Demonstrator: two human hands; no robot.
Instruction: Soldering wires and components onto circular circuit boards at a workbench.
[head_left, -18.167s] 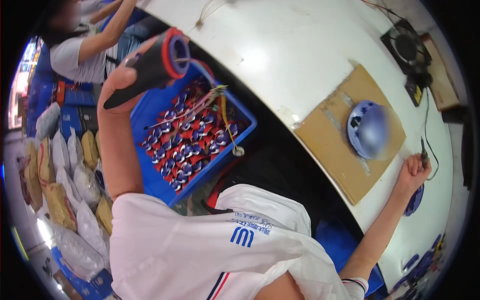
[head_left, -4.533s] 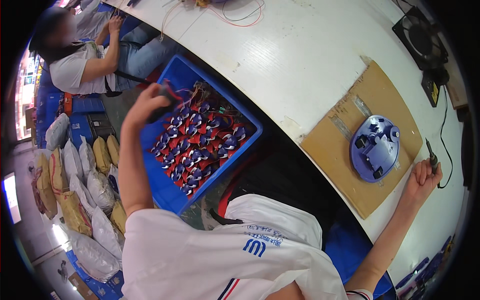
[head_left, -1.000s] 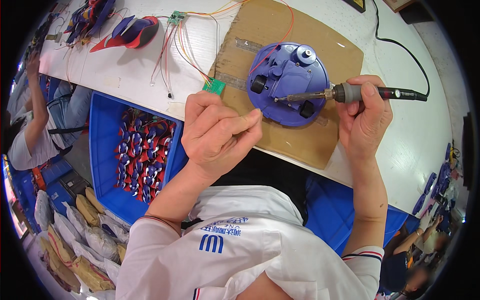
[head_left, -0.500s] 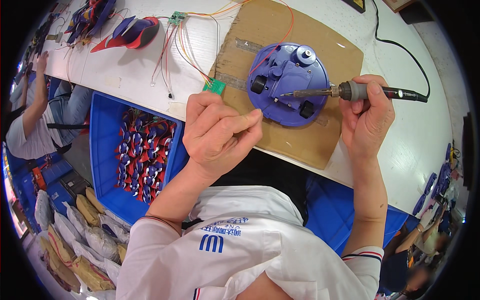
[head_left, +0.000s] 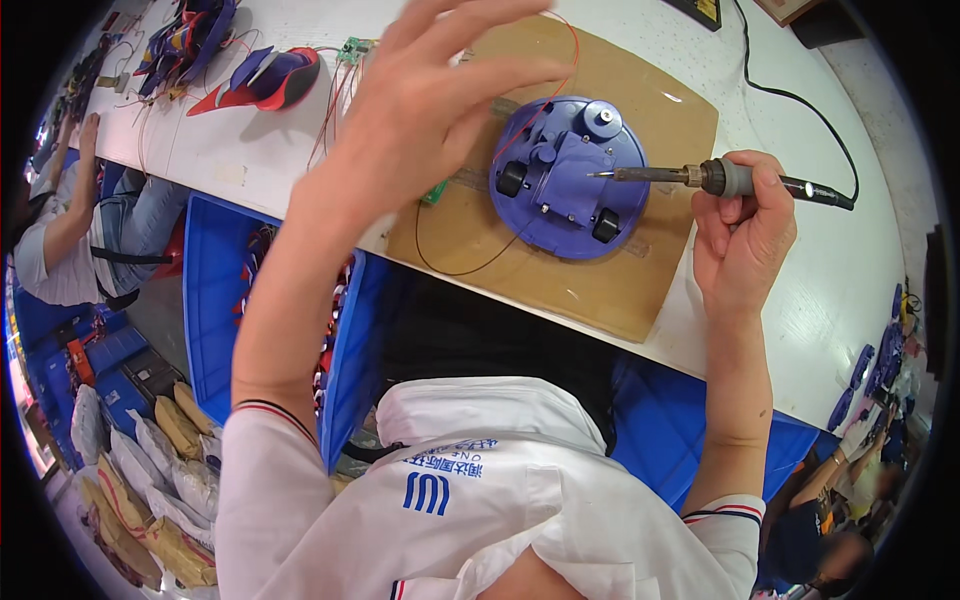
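My right hand (head_left: 745,225) is closed round the grip of a soldering iron (head_left: 712,177), its tip over the round purple plastic base (head_left: 578,235). The base carries two black wheels, a raised centre cover and a motor-like round part, and it lies on a cardboard sheet (head_left: 560,300). My left hand (head_left: 410,110) is raised over the table to the left of the base, fingers spread and nothing visible in them. A red wire (head_left: 572,50) rises from the base past its fingertips. A thin dark wire (head_left: 455,273) loops from the base towards a green circuit board (head_left: 434,193), mostly hidden under my left hand.
A red and purple plastic part (head_left: 265,82) and another small circuit board (head_left: 355,48) lie on the white table. Below its edge stands a blue bin (head_left: 215,300) holding several parts. The iron's black cord (head_left: 800,92) curves along the right. A co-worker (head_left: 75,230) sits at left.
My left hand has opened from a pinch and moved up and away from the base. The dark wire now shows as a loop. The iron's tip has shifted slightly right and up.
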